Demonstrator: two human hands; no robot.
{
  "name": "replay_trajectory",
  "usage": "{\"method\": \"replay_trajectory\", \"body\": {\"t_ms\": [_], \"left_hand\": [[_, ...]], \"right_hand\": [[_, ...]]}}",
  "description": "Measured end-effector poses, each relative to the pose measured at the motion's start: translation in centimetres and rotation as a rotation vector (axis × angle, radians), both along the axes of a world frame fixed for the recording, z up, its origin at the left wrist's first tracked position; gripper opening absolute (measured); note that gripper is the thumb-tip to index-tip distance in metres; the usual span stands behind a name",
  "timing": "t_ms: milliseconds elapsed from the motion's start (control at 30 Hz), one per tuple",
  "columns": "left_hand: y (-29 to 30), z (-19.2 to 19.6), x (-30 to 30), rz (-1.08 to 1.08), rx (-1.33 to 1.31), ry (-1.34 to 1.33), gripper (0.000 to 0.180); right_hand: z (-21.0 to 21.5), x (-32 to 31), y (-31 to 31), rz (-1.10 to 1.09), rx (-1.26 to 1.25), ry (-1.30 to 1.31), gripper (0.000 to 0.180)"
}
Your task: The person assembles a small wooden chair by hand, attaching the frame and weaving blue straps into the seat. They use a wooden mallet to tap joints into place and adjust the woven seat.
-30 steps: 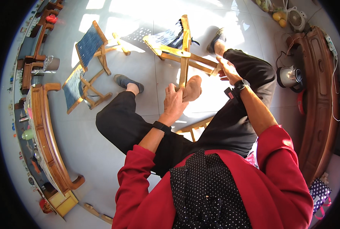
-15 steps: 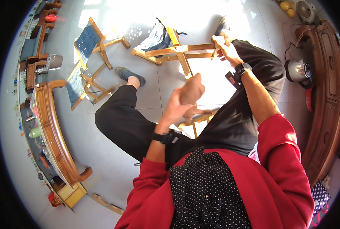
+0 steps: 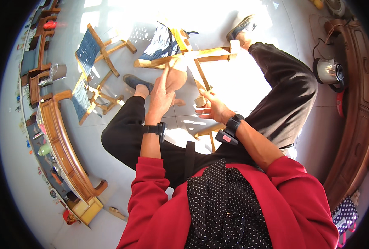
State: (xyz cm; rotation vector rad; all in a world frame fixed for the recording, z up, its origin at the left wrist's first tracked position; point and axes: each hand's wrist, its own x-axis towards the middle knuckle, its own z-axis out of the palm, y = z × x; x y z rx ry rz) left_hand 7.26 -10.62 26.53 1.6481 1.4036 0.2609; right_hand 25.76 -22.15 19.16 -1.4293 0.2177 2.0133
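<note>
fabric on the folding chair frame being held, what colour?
Dark blue with pale streaks, on the chair fabric above the left hand; head view.

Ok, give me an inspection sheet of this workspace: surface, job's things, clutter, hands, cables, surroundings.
Surface: pale glossy tiled floor, sunlit.
Job's things: folding wooden chair frame with blue fabric seat, lying between the legs.
Clutter: two more blue-fabric wooden folding chairs.
Hands: left hand gripping the frame's bar; right hand on a lower wooden strut.
Cables: black cord by a metal kettle.
Surroundings: wooden bench left, wooden furniture right.
</note>
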Motion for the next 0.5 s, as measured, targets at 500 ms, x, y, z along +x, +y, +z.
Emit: {"method": "replay_trajectory", "body": {"t_ms": [500], "left_hand": [[3.6,-6.3,7.7,-0.617,0.251,0.488,0.038]], "right_hand": [[-3.8,-1.0,0.4,-0.276,-0.121,0.400,0.031]]}}
